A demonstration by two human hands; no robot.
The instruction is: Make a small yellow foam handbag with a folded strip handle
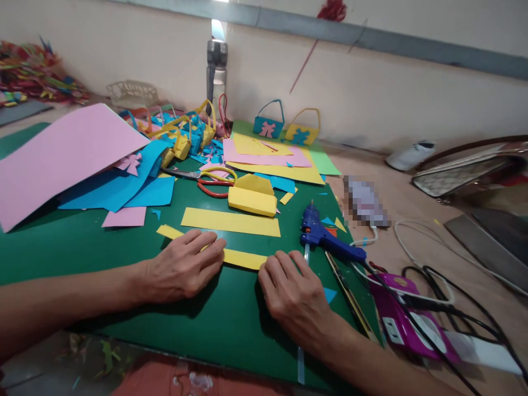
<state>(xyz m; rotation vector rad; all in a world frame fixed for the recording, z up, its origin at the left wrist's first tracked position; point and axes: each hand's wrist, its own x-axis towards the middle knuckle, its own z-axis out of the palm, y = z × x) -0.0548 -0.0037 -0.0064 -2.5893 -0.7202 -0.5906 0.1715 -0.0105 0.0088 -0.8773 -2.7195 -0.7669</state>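
Left hand (187, 267) and right hand (291, 291) are pinching, seemingly creasing, a narrow yellow strip (245, 259) at six o'clock from a wide yellow panel (231, 221); the next move is probably calling for even pressure.

On my screen I have room to pass over the smooth dark green tabletop (185, 330) between the bare left hand (185, 267) and bare right hand (295, 289) up to the narrow yellow strip (245, 259), with a blue plastic glue gun (330, 239) blocking the right and a folded yellow paper box (252, 202) beyond.
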